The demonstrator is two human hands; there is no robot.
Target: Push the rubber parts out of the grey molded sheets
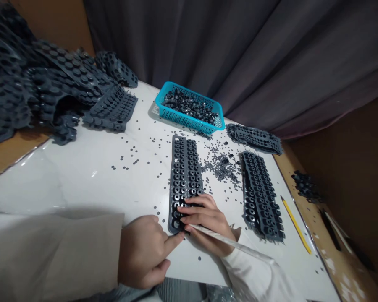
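Spanning the frame, the white table carries a heap of grey rubber sheets at upper left and a blue basket at upper centre. At centre lies the rubber strip; the left hand presses its lower end with an extended index finger, and the right hand rests fingers on it, clamping a thin tool.

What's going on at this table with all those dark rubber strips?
A person is working on a grey rubber strip studded with small rings, lying flat on the white table. The left hand presses a fingertip against its near end, while the right hand rests across it. Another strip lies to the right beside a yellow pencil. A blue basket holds loose rings, and a heap of strips sits far left.
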